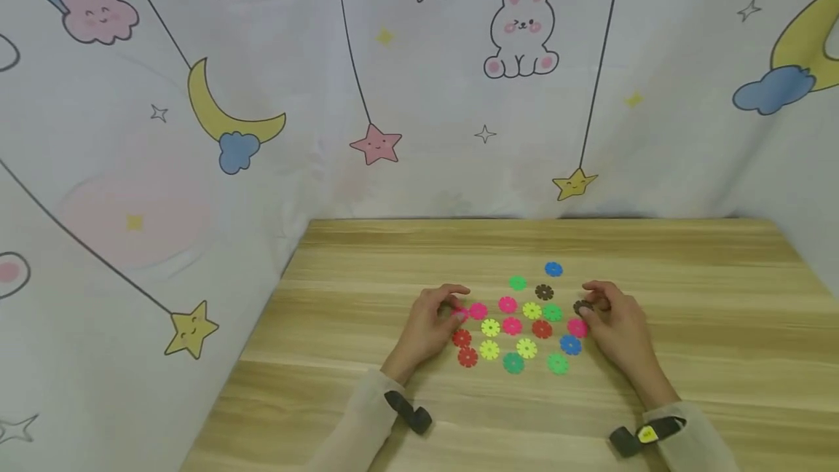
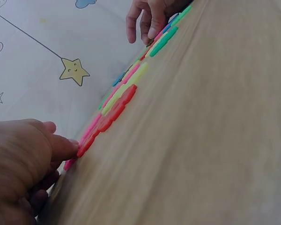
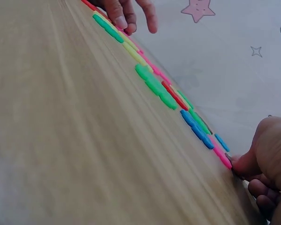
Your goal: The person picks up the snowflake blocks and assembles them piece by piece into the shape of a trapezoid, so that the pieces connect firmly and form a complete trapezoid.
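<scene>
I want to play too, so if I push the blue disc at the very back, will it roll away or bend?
The blue disc would probably slide, not roll, because it lies flat on the table. It's likely light, since it looks so thin. It may feel stiff, as it looks straight from the side.

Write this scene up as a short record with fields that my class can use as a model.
Surface: wooden table
Pieces: notched discs, loosely grouped between the hands
Colours: pink, red, yellow, green, blue, dark brown
Left hand: holds a pink disc
Right hand: holds a dark brown disc
Farthest piece: blue disc
Backdrop: white cloth printed with rabbits, stars and moons
</scene>
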{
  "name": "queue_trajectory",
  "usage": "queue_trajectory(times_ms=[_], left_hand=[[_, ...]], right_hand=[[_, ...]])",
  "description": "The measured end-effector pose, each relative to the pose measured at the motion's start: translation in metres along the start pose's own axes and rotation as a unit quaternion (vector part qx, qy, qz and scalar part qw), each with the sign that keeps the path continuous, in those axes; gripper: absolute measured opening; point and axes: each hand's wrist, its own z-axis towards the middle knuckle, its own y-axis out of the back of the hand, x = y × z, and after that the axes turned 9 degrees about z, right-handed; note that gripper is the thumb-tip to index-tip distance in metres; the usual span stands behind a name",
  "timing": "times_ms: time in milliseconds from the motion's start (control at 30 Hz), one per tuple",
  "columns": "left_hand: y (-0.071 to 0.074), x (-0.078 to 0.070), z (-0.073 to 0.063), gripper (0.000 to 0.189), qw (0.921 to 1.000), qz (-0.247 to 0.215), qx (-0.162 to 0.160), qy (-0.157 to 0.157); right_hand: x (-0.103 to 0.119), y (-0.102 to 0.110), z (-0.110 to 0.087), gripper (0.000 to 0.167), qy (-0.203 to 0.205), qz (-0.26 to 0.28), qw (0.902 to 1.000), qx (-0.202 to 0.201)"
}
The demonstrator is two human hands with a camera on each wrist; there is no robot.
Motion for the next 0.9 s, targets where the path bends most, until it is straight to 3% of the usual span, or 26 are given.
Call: queue_trajectory(times_ms=[233, 567, 767, 900], left_hand=[[-0.0028, -0.0028, -0.0022, 0.041, 0.9998, 0.005, -0.019, -0.010], [0.0001, -0.0004, -0.0073, 0.043, 0.9989, -0.007, -0.029, 0.037], [0.0006, 0.0022, -0.0075, 0.040, 0.9957, -0.077, -0.035, 0.037], [0.0043, 0.0006, -0.0036, 0.039, 0.9858, -0.150, -0.045, 0.061]], right_hand=[[0.0006, 0.0024, -0.0023, 0.051, -0.020, 0.008, 0.9997, 0.013], [0.0029, -0.0032, -0.0017, 0.046, -0.056, 0.046, 0.9973, -0.013], [0.0026, -0.0031, -0.0035, 0.035, -0.071, 0.066, 0.9939, -0.052], [0.0047, -0.0007, -0.0022, 0.025, -0.080, 0.088, 0.9898, -0.079]])
